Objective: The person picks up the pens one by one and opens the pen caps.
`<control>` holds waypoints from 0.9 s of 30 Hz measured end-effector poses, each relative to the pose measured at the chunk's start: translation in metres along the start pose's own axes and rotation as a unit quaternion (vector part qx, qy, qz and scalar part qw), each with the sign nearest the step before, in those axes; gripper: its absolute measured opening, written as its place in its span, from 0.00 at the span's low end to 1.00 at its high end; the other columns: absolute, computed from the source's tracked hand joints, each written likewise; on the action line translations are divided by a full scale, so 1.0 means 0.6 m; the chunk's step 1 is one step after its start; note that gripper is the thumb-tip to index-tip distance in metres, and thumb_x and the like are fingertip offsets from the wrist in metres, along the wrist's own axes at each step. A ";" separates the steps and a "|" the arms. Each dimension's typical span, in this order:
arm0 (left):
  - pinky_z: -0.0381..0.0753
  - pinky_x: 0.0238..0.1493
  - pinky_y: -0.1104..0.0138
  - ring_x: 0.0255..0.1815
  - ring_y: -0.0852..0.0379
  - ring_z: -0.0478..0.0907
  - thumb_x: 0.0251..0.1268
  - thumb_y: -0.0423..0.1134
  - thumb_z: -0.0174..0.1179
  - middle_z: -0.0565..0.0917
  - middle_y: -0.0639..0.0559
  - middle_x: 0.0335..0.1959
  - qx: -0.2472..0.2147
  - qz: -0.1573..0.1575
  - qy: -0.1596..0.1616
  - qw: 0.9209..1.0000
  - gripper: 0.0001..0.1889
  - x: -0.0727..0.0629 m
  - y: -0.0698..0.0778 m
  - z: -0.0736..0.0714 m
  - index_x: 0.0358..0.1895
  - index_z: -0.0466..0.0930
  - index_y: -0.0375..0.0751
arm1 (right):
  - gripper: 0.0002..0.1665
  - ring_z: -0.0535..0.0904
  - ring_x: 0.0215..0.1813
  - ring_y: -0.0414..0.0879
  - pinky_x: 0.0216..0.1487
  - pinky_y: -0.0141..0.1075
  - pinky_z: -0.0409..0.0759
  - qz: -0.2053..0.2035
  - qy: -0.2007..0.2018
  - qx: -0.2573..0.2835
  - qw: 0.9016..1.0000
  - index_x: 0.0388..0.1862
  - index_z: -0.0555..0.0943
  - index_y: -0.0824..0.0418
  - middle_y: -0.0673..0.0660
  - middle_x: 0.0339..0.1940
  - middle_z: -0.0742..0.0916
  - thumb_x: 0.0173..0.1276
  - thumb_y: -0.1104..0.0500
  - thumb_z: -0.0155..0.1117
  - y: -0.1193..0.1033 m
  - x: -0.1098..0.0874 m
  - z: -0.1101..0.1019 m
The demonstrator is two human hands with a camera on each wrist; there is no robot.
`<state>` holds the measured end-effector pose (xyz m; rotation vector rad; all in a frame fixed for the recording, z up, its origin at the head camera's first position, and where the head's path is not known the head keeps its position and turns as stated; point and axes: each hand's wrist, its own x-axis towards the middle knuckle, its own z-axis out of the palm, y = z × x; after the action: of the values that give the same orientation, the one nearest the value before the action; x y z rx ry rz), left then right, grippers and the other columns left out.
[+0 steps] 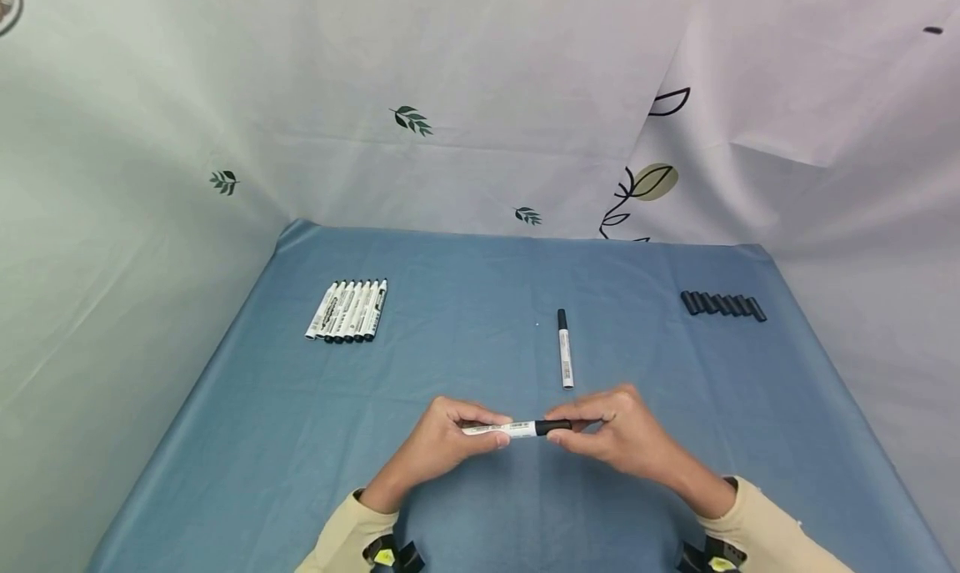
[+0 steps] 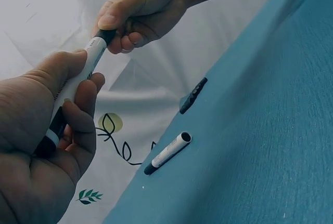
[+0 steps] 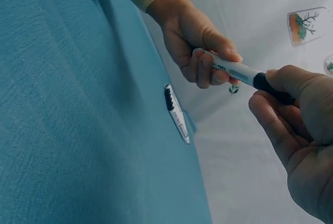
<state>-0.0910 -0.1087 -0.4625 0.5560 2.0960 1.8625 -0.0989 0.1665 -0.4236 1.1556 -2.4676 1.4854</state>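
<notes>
Both hands hold one white marker (image 1: 517, 429) level above the cloth, near the front middle of the table. Around its white barrel (image 2: 92, 57) the left hand (image 1: 453, 434) curls its thumb and fingers. The right hand (image 1: 611, 429) pinches the black cap (image 3: 268, 84) at the other end between thumb and fingertips. The cap sits against the barrel with no gap showing. Just beyond the right hand lies a second marker (image 1: 566, 356), its black-capped end pointing away; the left wrist view also shows this marker (image 2: 169, 153).
At the back left, several white markers (image 1: 348, 310) lie side by side in a row. Several black caps (image 1: 723, 304) form a row at the back right. Blue cloth (image 1: 465, 323) covers the table, and pale printed fabric (image 1: 480, 72) hangs behind and along the sides.
</notes>
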 end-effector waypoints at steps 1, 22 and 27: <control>0.87 0.36 0.64 0.33 0.59 0.87 0.63 0.39 0.73 0.91 0.45 0.37 0.000 -0.002 -0.001 1.000 0.12 0.000 0.000 0.000 0.47 0.91 0.38 | 0.08 0.77 0.24 0.29 0.23 0.26 0.77 -0.001 0.000 0.001 1.000 0.42 0.92 0.53 0.45 0.32 0.91 0.65 0.62 0.75 0.001 -0.001 0.000; 0.85 0.32 0.69 0.30 0.66 0.84 0.61 0.29 0.72 0.90 0.36 0.38 -0.015 0.017 0.035 0.999 0.10 -0.011 -0.004 -0.001 0.43 0.89 0.25 | 0.10 0.85 0.29 0.35 0.23 0.33 0.81 0.054 0.041 0.008 0.998 0.41 0.92 0.57 0.50 0.33 0.92 0.61 0.65 0.78 -0.002 -0.010 -0.026; 0.84 0.31 0.70 0.29 0.67 0.83 0.62 0.28 0.71 0.90 0.37 0.37 -0.012 0.030 0.058 0.998 0.09 -0.013 -0.009 -0.009 0.42 0.89 0.26 | 0.11 0.87 0.30 0.36 0.29 0.35 0.85 0.084 0.060 0.008 0.995 0.41 0.92 0.56 0.49 0.33 0.92 0.59 0.65 0.79 -0.004 -0.012 -0.029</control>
<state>-0.0873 -0.1174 -0.4674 0.5234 2.1485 1.9949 -0.0978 0.1835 -0.4150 0.8505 -2.5285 1.5664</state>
